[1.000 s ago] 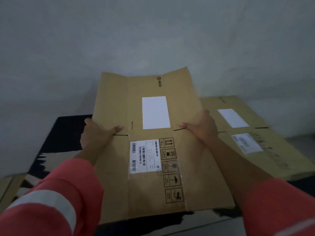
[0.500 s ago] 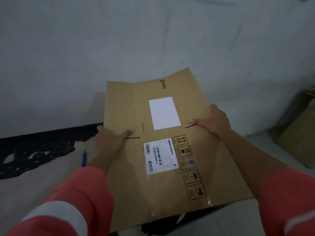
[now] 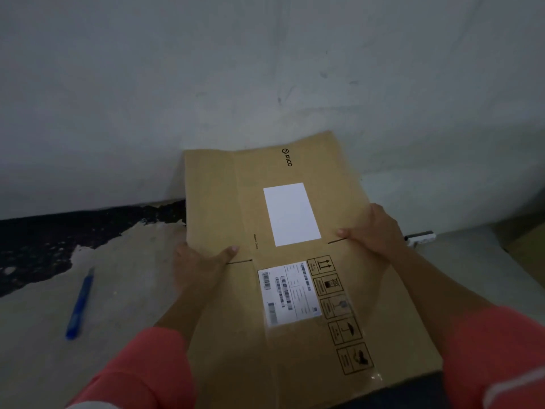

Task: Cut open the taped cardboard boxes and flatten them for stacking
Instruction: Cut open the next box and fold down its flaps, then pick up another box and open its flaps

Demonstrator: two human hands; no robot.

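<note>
Clamped the flattened cardboard box [image 3: 230, 202] by its side edges in left hand [image 3: 200, 267] and right hand [image 3: 374, 228], above the floor [image 3: 132, 290]; probably finished flattening, needed carrying to a stack next.

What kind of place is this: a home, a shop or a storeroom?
Probably a bare storeroom or back room: the wall is plain and scuffed, the floor has patchy dark paint, and a blue cutter lies on it, left of a labelled, flattened cardboard box.
</note>
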